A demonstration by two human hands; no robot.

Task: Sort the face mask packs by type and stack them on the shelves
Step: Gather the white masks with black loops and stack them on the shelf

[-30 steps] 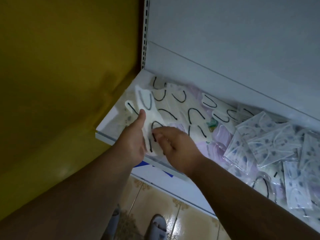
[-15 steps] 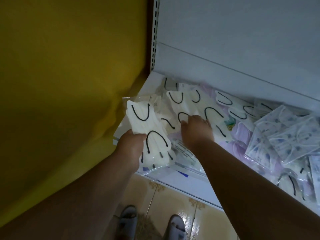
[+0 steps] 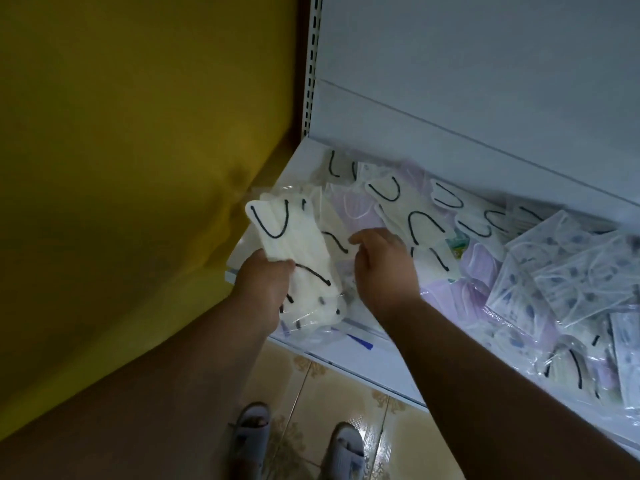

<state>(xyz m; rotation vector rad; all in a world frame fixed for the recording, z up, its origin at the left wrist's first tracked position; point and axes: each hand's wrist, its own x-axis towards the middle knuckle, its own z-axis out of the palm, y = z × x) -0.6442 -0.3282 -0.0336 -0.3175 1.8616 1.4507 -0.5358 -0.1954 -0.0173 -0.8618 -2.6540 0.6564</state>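
My left hand (image 3: 263,285) grips a clear pack of cream masks with black ear loops (image 3: 294,247), lifted over the shelf's front left corner. My right hand (image 3: 381,268) reaches just right of it, its fingertips pinching the edge of another cream black-loop pack (image 3: 337,233) lying on the shelf. More cream black-loop packs (image 3: 412,216) lie across the white shelf (image 3: 298,157). Lilac mask packs (image 3: 453,292) show beneath them. White packs with blue print (image 3: 568,271) pile up at the right.
A yellow wall (image 3: 138,150) closes the left side. The white back panel (image 3: 485,81) and a slotted upright (image 3: 313,64) rise behind the shelf. A lower shelf edge (image 3: 377,368) juts out below, above the tiled floor (image 3: 325,396) where my sandalled feet stand.
My left hand lifted the cream pack off the shelf and holds it higher. My right hand let go of it, reached deeper, then drew back to the neighbouring cream pack.
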